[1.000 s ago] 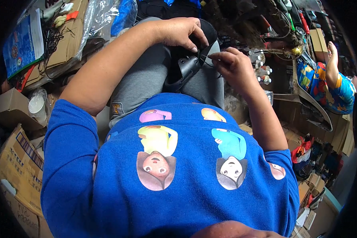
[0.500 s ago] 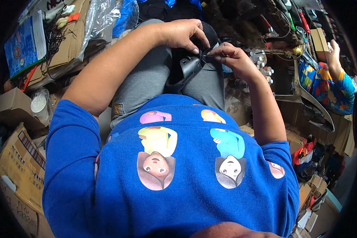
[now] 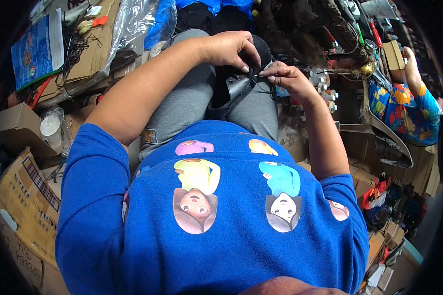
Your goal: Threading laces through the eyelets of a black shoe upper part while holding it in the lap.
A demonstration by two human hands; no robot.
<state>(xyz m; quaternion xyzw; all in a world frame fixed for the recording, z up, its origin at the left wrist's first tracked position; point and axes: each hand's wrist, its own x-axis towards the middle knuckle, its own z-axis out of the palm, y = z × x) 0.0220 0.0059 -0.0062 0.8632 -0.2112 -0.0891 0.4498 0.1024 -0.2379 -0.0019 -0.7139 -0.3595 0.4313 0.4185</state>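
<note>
A black leather shoe (image 3: 238,87) with eyelets rests on my lap, between my grey-trousered thighs. My left hand (image 3: 231,49) reaches over it from the left, thumb and fingers closed on its dark upper part near the opening. From the right, my right hand (image 3: 289,79) pinches at the same spot with thumb and forefinger. Something thin is at those fingertips, too small to name, and a dark strand (image 3: 264,89) trails just below them. Both hands' fingertips are close together.
Cardboard boxes (image 3: 24,196), a blue booklet (image 3: 37,51) and a white cup (image 3: 49,126) lie to my left. Small bottles (image 3: 325,88) and tools stand to the right. Beyond them is another person's hand (image 3: 412,71) with a colourful sleeve.
The view has shifted slightly, so the shoe and hands sit a little lower in it. Both hands keep nearly the same hold at the shoe.
</note>
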